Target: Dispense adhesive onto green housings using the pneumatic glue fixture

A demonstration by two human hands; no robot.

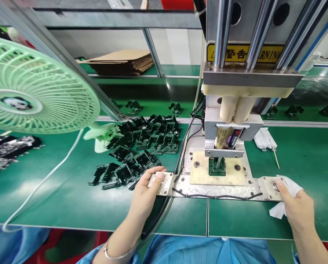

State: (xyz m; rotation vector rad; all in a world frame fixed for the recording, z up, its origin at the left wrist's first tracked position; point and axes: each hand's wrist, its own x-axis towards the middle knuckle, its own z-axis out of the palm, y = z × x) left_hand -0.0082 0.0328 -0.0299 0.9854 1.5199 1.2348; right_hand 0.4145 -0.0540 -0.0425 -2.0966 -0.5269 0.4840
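My left hand (144, 192) is wrapped round the left metal button block (167, 184) of a press, thumb on top and fingers behind. At the other end of the metal base bar (216, 191), my right hand (301, 211) grips the right button block (268, 189), its thumb on the round button. A white cloth (292, 187) lies between that hand and the block. Between my hands, a dark plastic part (213, 169) sits in the cream fixture plate (198, 176). The press head (238, 152) is just above it; whether they touch cannot be made out.
Many dark plastic parts (153, 135) are heaped left of the press, beside cables (183, 146). A green fan (43, 88) stands at the left. White wipes (264, 139) and a cotton swab (276, 157) lie at the right. Cardboard sheets (120, 60) are stacked behind.
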